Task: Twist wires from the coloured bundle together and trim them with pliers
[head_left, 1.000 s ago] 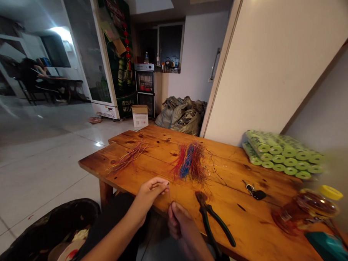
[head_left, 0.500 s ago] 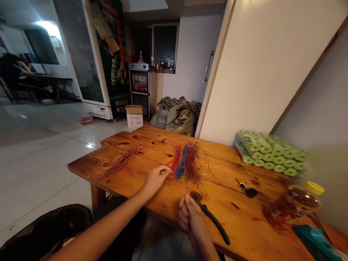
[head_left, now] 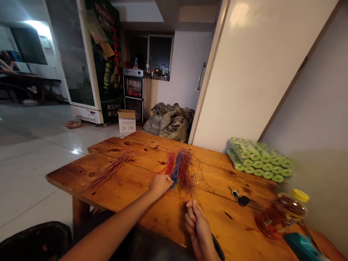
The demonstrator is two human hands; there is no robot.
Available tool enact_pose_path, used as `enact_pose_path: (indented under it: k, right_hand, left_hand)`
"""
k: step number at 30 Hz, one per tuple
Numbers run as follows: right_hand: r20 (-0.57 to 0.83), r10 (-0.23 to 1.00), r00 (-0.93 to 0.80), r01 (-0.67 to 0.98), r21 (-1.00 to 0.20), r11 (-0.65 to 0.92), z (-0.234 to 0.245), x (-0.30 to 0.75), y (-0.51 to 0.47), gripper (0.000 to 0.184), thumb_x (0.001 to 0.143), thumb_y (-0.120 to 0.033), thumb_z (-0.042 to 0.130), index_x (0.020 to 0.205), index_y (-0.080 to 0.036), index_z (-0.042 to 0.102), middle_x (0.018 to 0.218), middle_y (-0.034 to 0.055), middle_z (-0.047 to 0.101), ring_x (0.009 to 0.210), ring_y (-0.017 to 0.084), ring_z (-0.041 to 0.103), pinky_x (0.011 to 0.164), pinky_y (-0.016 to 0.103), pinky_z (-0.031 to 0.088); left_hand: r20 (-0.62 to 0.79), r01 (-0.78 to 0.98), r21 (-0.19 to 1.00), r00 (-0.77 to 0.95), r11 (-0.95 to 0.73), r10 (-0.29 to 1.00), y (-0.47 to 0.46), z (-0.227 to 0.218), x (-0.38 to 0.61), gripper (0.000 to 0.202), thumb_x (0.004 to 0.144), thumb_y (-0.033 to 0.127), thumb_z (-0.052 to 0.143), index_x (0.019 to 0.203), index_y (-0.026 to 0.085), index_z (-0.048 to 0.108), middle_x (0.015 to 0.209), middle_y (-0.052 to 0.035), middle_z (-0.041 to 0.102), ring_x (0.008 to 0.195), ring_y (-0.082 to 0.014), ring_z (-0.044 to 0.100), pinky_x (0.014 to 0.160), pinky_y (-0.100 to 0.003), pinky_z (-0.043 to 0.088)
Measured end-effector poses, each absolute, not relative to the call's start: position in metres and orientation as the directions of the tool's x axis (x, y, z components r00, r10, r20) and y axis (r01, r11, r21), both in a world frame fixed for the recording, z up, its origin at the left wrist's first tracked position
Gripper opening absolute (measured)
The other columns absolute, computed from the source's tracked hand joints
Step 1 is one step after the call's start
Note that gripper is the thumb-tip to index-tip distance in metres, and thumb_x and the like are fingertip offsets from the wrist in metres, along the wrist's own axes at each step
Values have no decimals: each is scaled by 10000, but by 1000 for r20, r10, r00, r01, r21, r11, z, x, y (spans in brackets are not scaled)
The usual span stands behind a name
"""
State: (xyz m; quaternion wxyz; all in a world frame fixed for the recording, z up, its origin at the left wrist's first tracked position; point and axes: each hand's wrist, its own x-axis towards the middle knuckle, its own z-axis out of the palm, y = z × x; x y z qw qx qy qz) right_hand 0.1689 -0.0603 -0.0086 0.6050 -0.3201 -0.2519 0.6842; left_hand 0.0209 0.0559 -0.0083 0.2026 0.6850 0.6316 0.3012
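"Where is the bundle of coloured wires (head_left: 180,171)?"

"Midway across the wooden surface (head_left: 218,178), lying loose. My left hand (head_left: 160,185) rests against its near edge, fingers curled together, apparently to steady the strands."

"And the right hand (head_left: 198,227)?"

"Just in front of the bundle, fingers pressed together; whether they pinch a strand, I cannot tell. The pliers handle (head_left: 217,247) lies beside that wrist."

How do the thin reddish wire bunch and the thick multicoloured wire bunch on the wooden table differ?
The reddish bunch is thin and sparse; the multicoloured bunch is thick and dense. The left hand touches the multicoloured one, not the reddish one. Both lie on the table.
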Motion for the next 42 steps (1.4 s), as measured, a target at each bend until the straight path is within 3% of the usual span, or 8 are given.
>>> enact_pose_path:
  k: [8, 18, 24, 27, 29, 34, 37, 42]
  right_hand:
    - [-136, 990, -43, -708, -695, -126, -15, 164, -54, 361, 614, -463, 726, 680, -148, 564, 434, -129, 224, 371, 3, 65, 316, 139, 61]
    - [-146, 989, 2, -681, -724, -106, -20, 167, -50, 368, 627, -474, 706, 739, -145, 585, 422, -133, 246, 341, 5, 107, 305, 136, 95]
    - [-210, 977, -27, -590, -786, -185, -32, 148, -51, 371, 617, -437, 726, 754, -101, 651, 485, -49, 498, 374, 29, 398, 331, 131, 267]
    - [-245, 960, -136, -615, -739, -275, -31, 137, -57, 321, 650, -377, 725, 787, -93, 664, 677, 51, 658, 570, 97, 597, 519, 188, 460]
    - [-270, 935, -232, -675, -647, -355, -27, 134, -63, 287, 682, -326, 715, 854, -103, 659, 807, 74, 686, 710, 120, 642, 656, 220, 492]
    - [-296, 919, -260, -781, -496, -380, -24, 144, -69, 283, 650, -257, 751, 869, -123, 631, 651, -30, 622, 572, 59, 587, 657, 208, 490]
    - [-244, 934, -260, -773, -526, -353, -27, 151, -69, 289, 610, -263, 777, 813, -137, 615, 498, -94, 466, 426, 28, 439, 494, 165, 428]
    - [-191, 950, -247, -753, -579, -312, -31, 149, -66, 324, 593, -307, 781, 781, -142, 575, 489, -105, 344, 402, 22, 297, 373, 138, 232]
  left_hand:
    - [131, 694, 708, 51, -130, 990, 56, -10, 13, 204, 710, 362, 582, 706, 188, 687, 702, -29, 694, 673, -154, 613, 629, -231, 404]
    - [164, 617, 777, -4, -127, 986, 40, -16, 24, 158, 737, 255, 521, 671, 175, 641, 655, -19, 645, 650, -147, 573, 617, -236, 378]
    - [179, 523, 823, 128, -220, 975, -26, -5, 13, 161, 726, 228, 475, 602, 181, 566, 571, 25, 570, 593, -130, 526, 576, -217, 363]
    - [180, 460, 851, 194, -252, 964, -62, -4, 8, 158, 701, 208, 461, 558, 182, 524, 560, 26, 532, 573, -130, 490, 575, -230, 348]
    - [154, 444, 863, 223, -241, 963, -82, -7, 4, 153, 678, 186, 452, 528, 183, 484, 543, 29, 495, 555, -127, 458, 564, -238, 326]
    - [45, 482, 860, 255, -167, 966, -116, -18, -6, 117, 630, 145, 437, 521, 180, 462, 561, 22, 490, 575, -129, 465, 579, -241, 317]
    - [3, 534, 832, 269, -152, 963, -129, -25, -11, 112, 619, 134, 424, 526, 178, 470, 580, 17, 498, 581, -127, 475, 579, -238, 317]
    - [-71, 643, 756, 269, -124, 961, -139, -36, -20, 114, 639, 157, 435, 554, 179, 507, 629, -3, 558, 633, -145, 507, 602, -240, 332]
